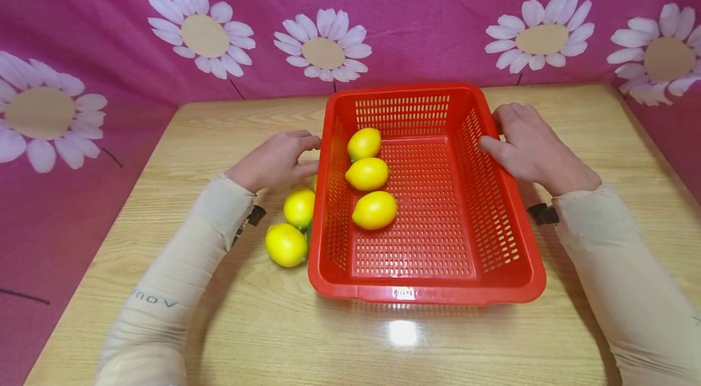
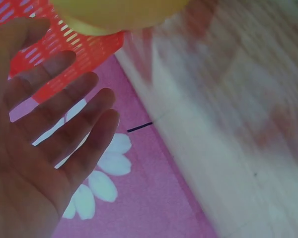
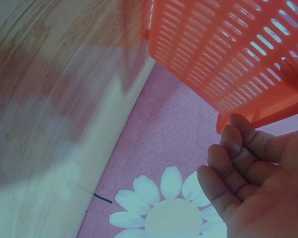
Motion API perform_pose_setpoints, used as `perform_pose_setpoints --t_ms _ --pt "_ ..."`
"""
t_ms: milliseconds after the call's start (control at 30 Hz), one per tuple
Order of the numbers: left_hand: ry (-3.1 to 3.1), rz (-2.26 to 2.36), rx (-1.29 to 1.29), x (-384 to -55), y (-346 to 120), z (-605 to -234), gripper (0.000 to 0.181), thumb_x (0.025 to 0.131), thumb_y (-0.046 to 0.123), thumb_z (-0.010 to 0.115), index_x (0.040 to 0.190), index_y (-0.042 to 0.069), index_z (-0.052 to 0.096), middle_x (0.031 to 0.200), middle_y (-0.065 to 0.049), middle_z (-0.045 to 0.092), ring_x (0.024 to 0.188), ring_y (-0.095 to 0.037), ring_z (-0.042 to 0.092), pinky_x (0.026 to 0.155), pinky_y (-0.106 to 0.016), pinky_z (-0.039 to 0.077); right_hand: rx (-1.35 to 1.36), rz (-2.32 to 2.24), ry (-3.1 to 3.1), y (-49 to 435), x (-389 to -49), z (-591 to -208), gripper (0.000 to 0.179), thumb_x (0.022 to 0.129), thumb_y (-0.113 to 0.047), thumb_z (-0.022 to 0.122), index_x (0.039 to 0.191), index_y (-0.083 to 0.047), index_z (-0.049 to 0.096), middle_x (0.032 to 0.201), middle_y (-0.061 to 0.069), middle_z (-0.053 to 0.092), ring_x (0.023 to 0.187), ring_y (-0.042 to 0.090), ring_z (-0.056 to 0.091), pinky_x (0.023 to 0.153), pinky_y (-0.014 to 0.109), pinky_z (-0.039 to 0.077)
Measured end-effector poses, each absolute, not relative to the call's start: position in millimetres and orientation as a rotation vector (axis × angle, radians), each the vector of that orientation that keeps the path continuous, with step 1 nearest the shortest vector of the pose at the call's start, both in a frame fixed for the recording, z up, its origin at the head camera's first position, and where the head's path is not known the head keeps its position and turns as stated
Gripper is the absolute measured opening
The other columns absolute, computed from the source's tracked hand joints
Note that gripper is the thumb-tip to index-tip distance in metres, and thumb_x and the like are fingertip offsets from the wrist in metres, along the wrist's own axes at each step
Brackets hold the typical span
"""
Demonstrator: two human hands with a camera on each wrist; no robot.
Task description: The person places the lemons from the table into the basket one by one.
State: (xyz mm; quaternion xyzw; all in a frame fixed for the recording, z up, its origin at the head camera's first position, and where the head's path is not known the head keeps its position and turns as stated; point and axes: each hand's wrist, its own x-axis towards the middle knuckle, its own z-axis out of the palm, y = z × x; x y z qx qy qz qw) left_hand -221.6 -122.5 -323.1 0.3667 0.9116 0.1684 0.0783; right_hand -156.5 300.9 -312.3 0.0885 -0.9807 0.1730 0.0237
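A red plastic basket (image 1: 427, 294) with slotted walls stands on the table. Three yellow lemons (image 1: 375, 210) lie along its left side. My right hand (image 1: 539, 145) grips the basket's right rim, thumb over the edge and fingers outside. Beside the left rim is my left hand (image 1: 279, 157), its fingers spread and loosely bent, with nothing held. Below that hand more lemons (image 1: 286, 245) lie on the table against the basket's left side, partly hidden by it. In the left wrist view a lemon (image 2: 119, 12) shows close above the fingers.
The wooden table (image 1: 246, 325) meets a pink cloth (image 1: 416, 21) with white flowers at its back and sides. Something green peeks out between the outer lemons and the basket. Dark straps (image 1: 543, 214) show at both wrists.
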Motion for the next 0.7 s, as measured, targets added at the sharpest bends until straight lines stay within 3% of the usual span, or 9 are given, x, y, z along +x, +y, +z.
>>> perform_pose_setpoints --t_ms 333,700 --pt "2.709 0.511 1.144 -220 -120 -331 0.039 0.099 0.038 0.067 0.129 0.014 0.070 0.116 -0.006 0.072 0.104 -0.022 0.067 0.101 -0.042 0.057 0.264 0.553 -3.043 300 -157 -312 0.042 0.100 -0.031 0.050 0.117 0.007 0.055 0.108 0.023 0.056 0.104 0.037 0.047 0.091 0.052 0.039" --pt "2.658 0.555 1.151 -217 -120 -334 0.043 0.099 0.035 0.067 0.135 0.012 0.066 0.130 -0.008 0.069 0.117 -0.025 0.066 0.105 -0.045 0.056 0.258 0.562 -3.048 299 -156 -311 0.043 0.100 -0.030 0.050 0.119 0.008 0.054 0.109 0.023 0.056 0.105 0.037 0.047 0.092 0.053 0.039"
